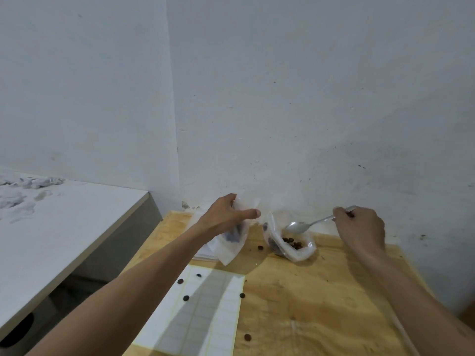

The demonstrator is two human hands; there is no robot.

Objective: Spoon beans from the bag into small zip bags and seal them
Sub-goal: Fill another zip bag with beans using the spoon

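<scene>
Left hand (228,214) grips small zip bag (231,242); right hand (359,227) pinches spoon (298,226) over bean bag (290,244) near table's (321,291) far edge: narrow mouth risks spills

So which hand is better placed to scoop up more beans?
The right hand. It already grips the spoon, whose bowl hovers just over the open bean bag. The left hand is busy holding a small zip bag.

Two forearms enter from the lower edge, both bare to the frame limit. The left hand (226,214) and right hand (361,227) are ungloved. The sides in view carry no jewellery.
</scene>
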